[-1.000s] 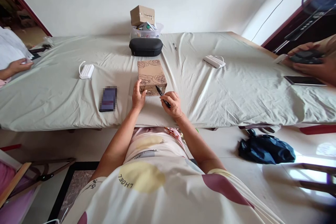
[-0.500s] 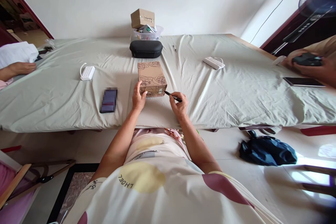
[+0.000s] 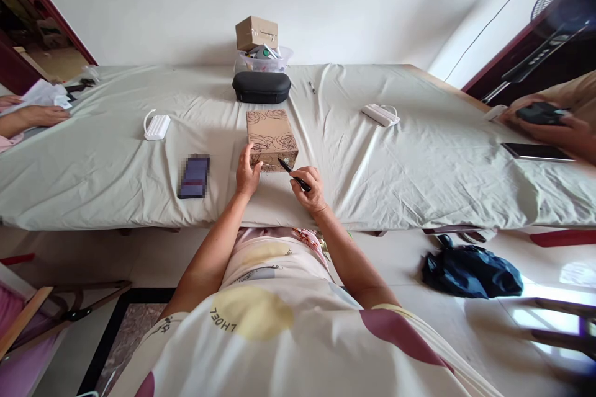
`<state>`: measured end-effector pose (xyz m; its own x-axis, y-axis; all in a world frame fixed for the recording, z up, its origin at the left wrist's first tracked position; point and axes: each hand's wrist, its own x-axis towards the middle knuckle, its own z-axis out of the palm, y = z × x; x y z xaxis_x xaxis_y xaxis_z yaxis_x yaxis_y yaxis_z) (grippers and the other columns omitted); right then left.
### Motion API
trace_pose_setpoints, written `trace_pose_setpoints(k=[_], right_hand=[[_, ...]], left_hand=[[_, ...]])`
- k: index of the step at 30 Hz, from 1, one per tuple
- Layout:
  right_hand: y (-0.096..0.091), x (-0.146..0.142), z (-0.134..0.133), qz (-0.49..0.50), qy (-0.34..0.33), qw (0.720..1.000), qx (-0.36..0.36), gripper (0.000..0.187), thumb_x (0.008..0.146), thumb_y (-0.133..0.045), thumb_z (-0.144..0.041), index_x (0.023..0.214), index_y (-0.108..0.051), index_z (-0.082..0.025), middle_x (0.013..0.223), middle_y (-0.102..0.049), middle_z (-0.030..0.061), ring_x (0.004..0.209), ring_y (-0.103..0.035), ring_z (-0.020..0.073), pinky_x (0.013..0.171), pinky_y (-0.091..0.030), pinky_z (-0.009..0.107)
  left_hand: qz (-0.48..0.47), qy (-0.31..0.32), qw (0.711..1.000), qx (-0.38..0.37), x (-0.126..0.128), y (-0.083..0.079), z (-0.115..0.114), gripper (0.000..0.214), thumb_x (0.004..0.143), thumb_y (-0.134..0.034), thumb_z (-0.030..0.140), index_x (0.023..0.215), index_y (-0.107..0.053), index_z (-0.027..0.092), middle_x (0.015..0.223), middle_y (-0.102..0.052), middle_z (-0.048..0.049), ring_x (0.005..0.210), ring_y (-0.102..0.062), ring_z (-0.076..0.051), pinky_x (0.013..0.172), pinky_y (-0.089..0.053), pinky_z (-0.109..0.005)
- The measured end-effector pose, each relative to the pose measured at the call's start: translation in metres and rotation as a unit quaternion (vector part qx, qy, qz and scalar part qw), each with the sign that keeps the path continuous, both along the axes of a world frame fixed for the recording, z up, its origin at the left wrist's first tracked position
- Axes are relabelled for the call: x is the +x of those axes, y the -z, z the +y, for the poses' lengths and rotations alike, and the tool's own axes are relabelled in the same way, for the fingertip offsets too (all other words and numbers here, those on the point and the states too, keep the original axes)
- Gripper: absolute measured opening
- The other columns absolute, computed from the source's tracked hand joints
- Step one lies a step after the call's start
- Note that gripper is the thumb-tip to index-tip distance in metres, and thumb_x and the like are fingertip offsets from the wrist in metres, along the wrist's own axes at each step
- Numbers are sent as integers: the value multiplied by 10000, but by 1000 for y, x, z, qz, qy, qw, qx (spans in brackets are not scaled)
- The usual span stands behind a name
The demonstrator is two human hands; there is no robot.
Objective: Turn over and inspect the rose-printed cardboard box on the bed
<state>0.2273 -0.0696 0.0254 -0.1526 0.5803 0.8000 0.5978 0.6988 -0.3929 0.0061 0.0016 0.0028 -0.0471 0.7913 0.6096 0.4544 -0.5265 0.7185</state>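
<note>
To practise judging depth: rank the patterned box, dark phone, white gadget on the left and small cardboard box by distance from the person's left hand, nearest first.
1. The patterned box, touched by the left hand.
2. The dark phone, just to its left.
3. The white gadget, farther left and back.
4. The small cardboard box, atop the tub at the far edge.

Table cloth (image 3: 419, 161), bystanding items.
Black case (image 3: 261, 87) just before tub (image 3: 263, 62) topped by small carton (image 3: 256, 32); left adapter (image 3: 156, 126), right adapter (image 3: 380, 115), phone (image 3: 194, 176) lie apart; dark bag (image 3: 470, 271) on floor.
</note>
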Motion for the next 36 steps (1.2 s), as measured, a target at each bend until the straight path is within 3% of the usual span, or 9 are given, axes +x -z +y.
trace_pose_setpoints(k=[7,11,21,25,28,32,36], right_hand=[[1,0,4,26,10,999,-20,147,966,-582,-313,1015,-708,-257,919,-718,53,887,-677,227,897,-509,410],[2,-1,5,37,60,997,-28,139,958,-577,-314,958,-701,-252,848,-713,36,818,-671,211,872,-509,395],[0,12,2,242,163,954,65,267,1017,-538,-482,1033,-670,-251,962,-634,58,929,-642,236,877,-534,419],[-10,22,6,251,168,953,6,288,999,-574,-485,1136,-677,-254,1029,-644,58,965,-631,227,885,-530,397],[-26,38,27,220,157,962,-47,300,982,-597,-466,1176,-693,-258,1035,-649,56,948,-619,223,867,-523,385],[-42,58,80,139,166,974,-61,253,948,-607,-386,1122,-742,-261,1019,-664,63,898,-599,227,891,-507,405],[-30,65,115,29,239,957,-164,277,923,-586,-278,1120,-773,-223,1002,-681,99,930,-596,260,945,-474,462]], left_hand=[[-2,-2,1000,1,1,0,1,599,993,-607,364,1551,-435,234,1593,-531,-131,1524,-461,-273,1311,-326,-437],[-1,-4,1000,6,0,2,2,595,991,-610,360,1548,-444,233,1582,-546,-126,1513,-477,-267,1307,-341,-439],[-11,3,1000,9,2,2,0,659,1012,-579,436,1601,-378,218,1646,-477,-139,1561,-417,-267,1327,-298,-429],[-14,2,1000,18,6,2,-1,710,1025,-559,460,1646,-306,226,1708,-383,-137,1595,-358,-268,1340,-265,-431],[-19,0,1000,19,8,6,0,728,1031,-552,457,1662,-273,225,1709,-380,-138,1606,-336,-268,1342,-261,-432],[-33,-11,999,15,9,13,4,709,1035,-547,423,1664,-270,248,1690,-420,-123,1579,-393,-257,1316,-333,-423],[-35,-33,999,4,9,18,7,685,1020,-569,395,1641,-320,249,1657,-469,-131,1530,-474,-266,1273,-413,-437]])
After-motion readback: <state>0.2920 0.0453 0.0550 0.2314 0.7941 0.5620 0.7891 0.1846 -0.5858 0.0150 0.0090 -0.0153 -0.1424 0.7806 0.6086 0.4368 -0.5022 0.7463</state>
